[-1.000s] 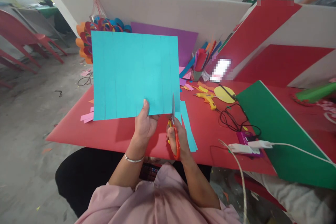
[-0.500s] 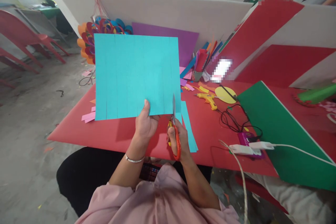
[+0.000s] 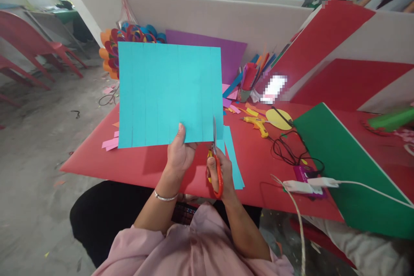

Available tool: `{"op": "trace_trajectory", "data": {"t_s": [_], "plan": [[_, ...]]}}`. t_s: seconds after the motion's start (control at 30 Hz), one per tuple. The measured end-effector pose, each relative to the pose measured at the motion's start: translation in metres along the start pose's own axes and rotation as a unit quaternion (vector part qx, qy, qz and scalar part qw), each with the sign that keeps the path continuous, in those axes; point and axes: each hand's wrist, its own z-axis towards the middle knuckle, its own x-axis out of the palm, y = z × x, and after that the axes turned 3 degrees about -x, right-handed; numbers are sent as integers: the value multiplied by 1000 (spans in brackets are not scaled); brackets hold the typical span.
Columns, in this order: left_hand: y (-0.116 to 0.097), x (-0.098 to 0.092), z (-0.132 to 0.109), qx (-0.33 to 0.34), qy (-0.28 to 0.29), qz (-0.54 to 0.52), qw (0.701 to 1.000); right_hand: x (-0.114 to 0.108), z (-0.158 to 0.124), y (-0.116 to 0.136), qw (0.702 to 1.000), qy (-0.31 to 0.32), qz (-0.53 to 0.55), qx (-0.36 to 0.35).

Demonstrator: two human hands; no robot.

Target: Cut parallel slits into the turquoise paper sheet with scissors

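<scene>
My left hand [image 3: 180,152] pinches the lower edge of a turquoise paper sheet [image 3: 168,90], thumb in front and fingers behind it. Faint upright lines run down the sheet, which is held up above the table. In my right hand [image 3: 223,172] is a pair of scissors [image 3: 218,177] with orange-red and yellow handles. Their blades point away from me at the sheet's lower right edge, with one blade showing in front of the paper. Turquoise paper strips [image 3: 233,159] lie on the table just right of the scissors, partly behind the sheet and my hand.
On the red table [image 3: 129,164] lie a yellow glue gun [image 3: 257,125], a yellow paper oval [image 3: 278,119], black cable and a purple power strip [image 3: 307,177]. A green board [image 3: 349,172] covers the right side. Pink paper strips [image 3: 110,143] lie left; a cup [image 3: 245,95] of paper rolls stands behind.
The whole view has shifted slightly, so the background sits a little lower and to the right. My hands, the sheet and the scissors keep almost the same position to one another.
</scene>
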Motion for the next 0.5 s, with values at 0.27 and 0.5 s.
{"op": "trace_trajectory", "data": {"t_s": [0.27, 0.5], "plan": [[1, -3, 1, -8, -15, 6, 1000, 3, -2, 0, 1000, -10, -7, 16], [1, -4, -3, -11, -1, 6, 1000, -1, 2, 5, 999, -8, -46, -22]]}}
